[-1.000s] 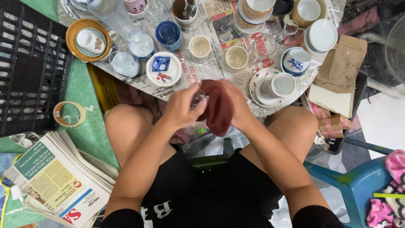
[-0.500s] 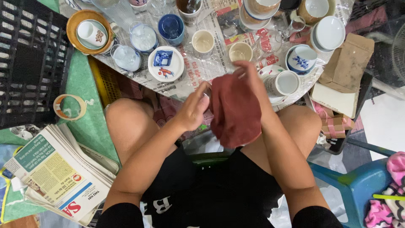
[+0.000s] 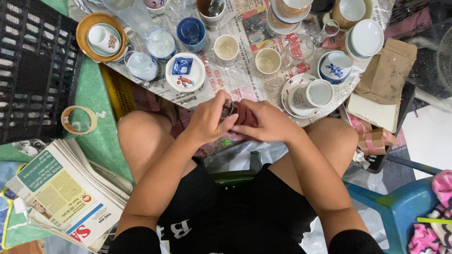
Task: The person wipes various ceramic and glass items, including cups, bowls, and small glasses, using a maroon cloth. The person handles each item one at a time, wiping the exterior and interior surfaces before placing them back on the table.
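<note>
Half a second ago the dark red cloth (image 3: 246, 114) hung spread open below the right hand like a small flag; now it is bunched up tight between both hands, with only a wedge of it showing at the centre of the frame. Both hands have also drawn together and sit just under the near edge of the table. From how they lie, the wiping appears to have gone from shaking the cloth out to working it against or into a small glass (image 3: 228, 109).

In the head view, the only one, the left hand (image 3: 207, 120) is curled closed around that glass, thumb and fingers wrapped so that only a glinting rim peeks out at centre frame. The right hand (image 3: 269, 123) is closed over the cloth, pressing it toward the glass, fingers folded and knuckles up. The glass looks clear and small; its shape below the rim is hidden by the fingers.

Above the hands, the newspaper-covered table (image 3: 245, 82) fills the upper frame with cups and saucers: a white mug on a saucer (image 3: 310, 95) to the upper right of the hands, a small plate with blue and red painting (image 3: 185, 72) to the upper left. A stack of newspapers (image 3: 66, 193) lies at lower left and a roll of tape (image 3: 78, 119) at mid left.
</note>
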